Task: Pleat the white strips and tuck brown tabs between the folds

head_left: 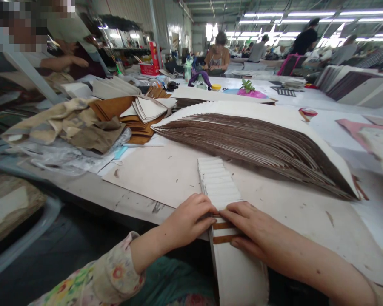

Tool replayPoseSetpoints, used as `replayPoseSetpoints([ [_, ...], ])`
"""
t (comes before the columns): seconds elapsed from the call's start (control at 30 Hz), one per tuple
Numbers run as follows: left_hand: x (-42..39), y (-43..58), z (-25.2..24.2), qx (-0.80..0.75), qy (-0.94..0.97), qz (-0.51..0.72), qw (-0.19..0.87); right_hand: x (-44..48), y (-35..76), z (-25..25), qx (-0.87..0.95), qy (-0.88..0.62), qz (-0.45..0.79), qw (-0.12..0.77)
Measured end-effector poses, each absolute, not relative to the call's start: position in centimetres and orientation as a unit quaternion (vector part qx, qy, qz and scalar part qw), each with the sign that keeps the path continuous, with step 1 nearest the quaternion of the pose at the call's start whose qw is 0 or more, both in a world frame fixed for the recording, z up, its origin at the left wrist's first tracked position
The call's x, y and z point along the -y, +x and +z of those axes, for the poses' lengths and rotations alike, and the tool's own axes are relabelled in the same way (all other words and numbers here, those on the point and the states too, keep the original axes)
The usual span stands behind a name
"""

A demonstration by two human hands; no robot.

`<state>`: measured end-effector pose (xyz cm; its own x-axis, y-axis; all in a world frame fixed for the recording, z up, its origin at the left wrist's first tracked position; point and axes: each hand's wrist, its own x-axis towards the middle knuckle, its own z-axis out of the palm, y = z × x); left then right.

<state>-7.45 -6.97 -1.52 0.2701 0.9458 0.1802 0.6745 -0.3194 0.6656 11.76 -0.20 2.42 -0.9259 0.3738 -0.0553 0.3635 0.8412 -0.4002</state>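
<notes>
A long white strip (236, 272) of layered sheet material runs from the table's near edge down toward my lap. Its far part is folded into a row of overlapping white pleats (218, 180). Two narrow brown bands (225, 239) show across it just below my fingers. My left hand (196, 216) pinches the strip at its left side, thumb and fingers pressed together. From the other side my right hand (247, 225) grips it, index fingertip meeting the left fingers at a fold and thumb at the right edge. What lies under the fingertips is hidden.
A thick fanned stack of white-topped brown sheets (249, 136) lies just beyond the strip. To the left are beige cloth scraps (73, 123), brown pieces (140, 129) and crumpled clear plastic (67, 157). A red box (150, 68) stands farther back. Other people work in the background.
</notes>
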Motion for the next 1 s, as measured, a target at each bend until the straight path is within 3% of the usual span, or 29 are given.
replayPoseSetpoints([
  [0.2,7.5,-8.0,-2.5,-0.51,0.829,0.202,0.108,0.5,11.5,1.8,0.973,-0.173,0.154,-0.003],
  [0.3,8.4,-8.7,-3.1,-0.488,0.849,0.19,0.073,0.9,11.7,0.9,0.987,-0.144,0.07,0.021],
  [0.43,9.1,-9.4,-3.0,-0.506,0.827,0.22,0.109,1.7,12.4,-0.3,0.987,-0.138,-0.027,0.077],
  [0.6,7.2,-8.8,-1.3,-0.549,0.776,0.271,0.15,2.3,12.7,-0.8,0.978,-0.179,-0.033,0.099],
  [0.83,5.2,-6.5,-0.4,-0.577,0.792,0.181,0.086,3.1,12.9,-1.2,0.968,-0.205,-0.042,0.138],
  [1.0,4.9,-6.0,0.1,-0.58,0.784,0.187,0.12,3.3,13.3,-1.8,0.967,-0.199,-0.056,0.149],
])
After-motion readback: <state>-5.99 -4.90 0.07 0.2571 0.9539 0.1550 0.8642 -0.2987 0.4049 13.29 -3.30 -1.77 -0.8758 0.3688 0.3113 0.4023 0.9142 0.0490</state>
